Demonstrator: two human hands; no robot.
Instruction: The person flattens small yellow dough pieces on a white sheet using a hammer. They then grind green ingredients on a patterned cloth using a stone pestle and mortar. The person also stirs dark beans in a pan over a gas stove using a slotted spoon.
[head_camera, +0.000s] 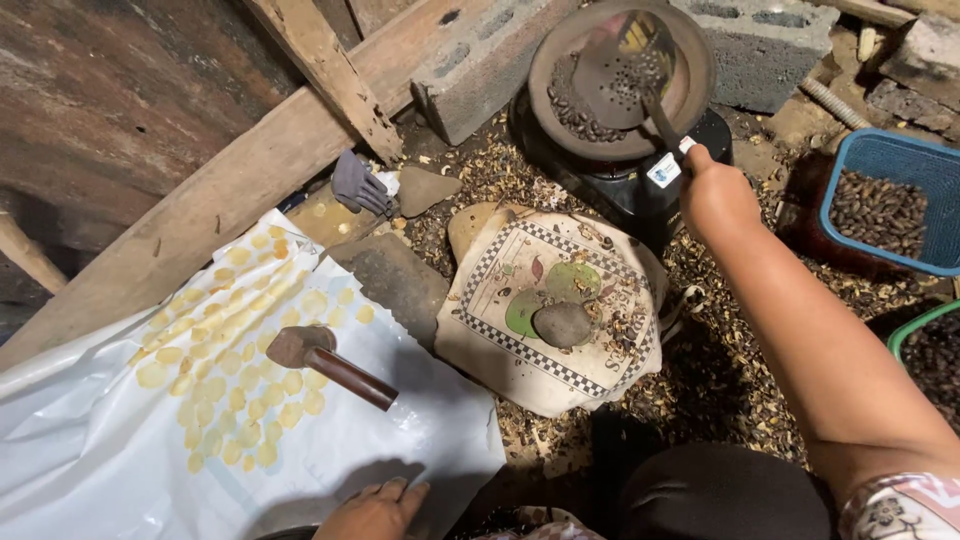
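My right hand (715, 190) reaches forward and grips the handle of a perforated metal ladle (620, 70) whose scoop sits in a round dark pan (690, 95) of dark roasted seeds on a black stove (640, 190). My left hand (375, 510) rests low at the bottom edge, fingers on a white plastic sheet (100, 450), holding nothing. On that sheet lie several flattened yellow discs (235, 360) and a wooden mallet (330, 362). Between the hands, a cloth-covered block (500, 330) carries a smooth grey stone (562, 324).
A blue basket (935, 165) of dark seeds stands at the right, a green basket rim (915, 335) below it. Seed husks litter the ground. Concrete blocks (480, 70) and a slanted wooden beam (230, 200) line the back. A flat stone (395, 280) lies beside the cloth.
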